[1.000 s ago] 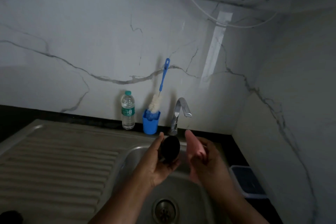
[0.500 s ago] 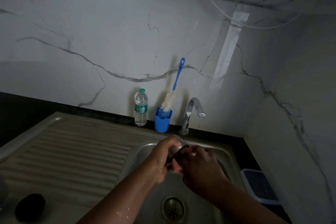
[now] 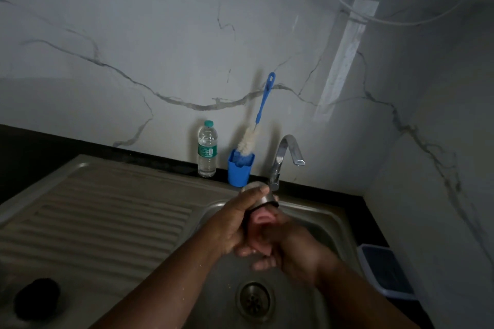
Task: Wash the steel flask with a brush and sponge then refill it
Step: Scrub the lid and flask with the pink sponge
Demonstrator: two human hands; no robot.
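Over the sink basin (image 3: 315, 211), the left hand (image 3: 235, 224) grips a steel cap (image 3: 260, 195). Its partner, the right hand (image 3: 288, 246), clutches a pink sponge (image 3: 263, 218) pressed against it

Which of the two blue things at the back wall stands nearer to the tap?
The blue cup holding the brush; the water bottle stands farther left.

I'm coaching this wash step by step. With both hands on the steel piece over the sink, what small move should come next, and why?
Probably turn the steel cap a little in the left hand so the pink sponge, held by the right hand, reaches a fresh part. The sponge is already pressed against it over the sink.
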